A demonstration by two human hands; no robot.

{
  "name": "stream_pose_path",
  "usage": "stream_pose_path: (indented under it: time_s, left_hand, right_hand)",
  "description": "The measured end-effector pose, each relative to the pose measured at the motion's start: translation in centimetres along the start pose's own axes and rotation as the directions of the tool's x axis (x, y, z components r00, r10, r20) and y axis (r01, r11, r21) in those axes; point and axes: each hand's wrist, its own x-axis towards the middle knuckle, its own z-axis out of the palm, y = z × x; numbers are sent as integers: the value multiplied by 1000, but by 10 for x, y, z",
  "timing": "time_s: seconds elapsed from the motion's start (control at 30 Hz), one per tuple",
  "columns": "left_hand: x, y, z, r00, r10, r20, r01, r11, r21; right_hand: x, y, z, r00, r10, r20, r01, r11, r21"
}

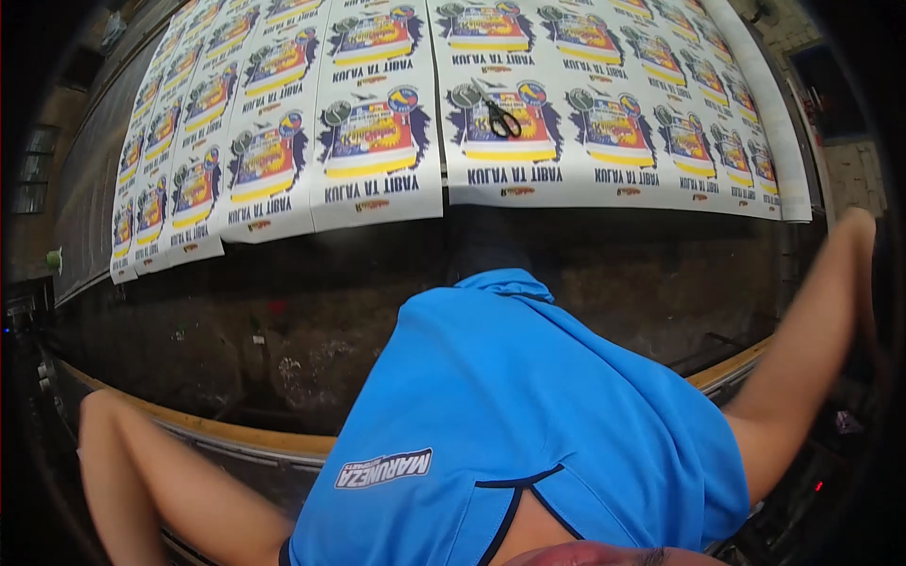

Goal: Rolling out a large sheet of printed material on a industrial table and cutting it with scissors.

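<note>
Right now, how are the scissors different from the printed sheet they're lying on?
The scissors are small; the printed sheet is much bigger. The scissors have dark handles; the printed sheet is white with colourful pictures. Both are lying down, with no hand on them.

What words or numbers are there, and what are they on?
I won't copy wording, but here's where it is:
White, colourfully printed sheets: big dark-blue lettering, upside down; small orange-red lettering, too small to read.
Bright blue short-sleeved shirt: pale lettering on a slanted badge, upside down.
Tiny glowing red mark, lower right: unreadable.
</note>
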Motion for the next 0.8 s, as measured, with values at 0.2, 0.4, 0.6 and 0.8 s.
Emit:
stream_pose_path:
  time_s: [0.2, 0.4, 0.6, 0.8]
  left_hand:
    - [21, 24, 3, 998, -60, -35, 62, 997, 47]
    - [42, 28, 0, 994, -99, -49, 103, 991, 82]
    - [59, 24, -4, 990, -114, -84, 120, 991, 66]
    - [70, 21, -6, 984, -126, -127, 133, 990, 52]
  right_hand:
    - [-60, 4, 53, 957, 124, 263, -166, 976, 142]
    - [-88, 11, 82, 910, 168, 379, -269, 935, 231]
    - [-104, 20, 80, 870, 198, 451, -351, 891, 286]
    - [-131, 34, 93, 797, 245, 552, -477, 815, 328]
